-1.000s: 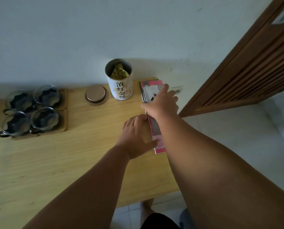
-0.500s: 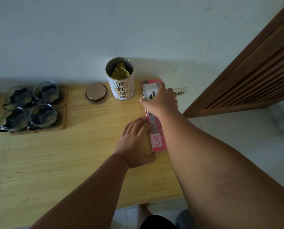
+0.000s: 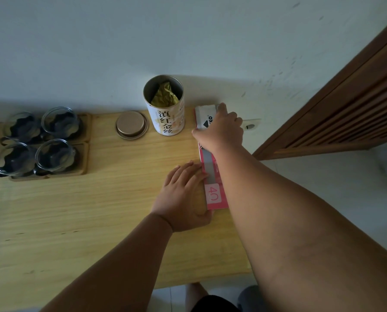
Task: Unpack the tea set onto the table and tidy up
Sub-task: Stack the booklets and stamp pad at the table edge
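Along the left edge of the wooden tabletop (image 3: pixel 80 221), toward the back, sit two wooden trays (image 3: pixel 84 158) side by side, front and back, carrying four glass cups (image 3: pixel 53 156) in a two-by-two cluster, each with something dark inside. Near the back edge, about midway across, a round gold-coloured lid (image 3: pixel 131 124) lies flat, just beside an upright tea tin (image 3: pixel 165 109) to its right; the tin is open, a crumpled gold foil bag (image 3: pixel 165 95) shows inside it, and black Chinese characters run down its white side. Right of the tin, along the right edge of the tabletop, a long pink box (image 3: pixel 215 194) lies flat, reaching from the back corner toward the middle of that edge, with a grey strip along its top and "40" on its near end. The left hand (image 3: pixel 183 199) rests palm down on the tabletop against the box's left side, fingers (image 3: pixel 188 172) extended and close together, tips touching the box's top edge, thumb tucked by the near end; it grips nothing. The right hand (image 3: pixel 221 129) reaches across the far half of the box, fingers curled down over its white far end and thumb on the left side, clasping the box from above. Beyond the right edge, a brown slatted wooden door (image 3: pixel 345 113) stands against the pale wall (image 3: pixel 188 37)
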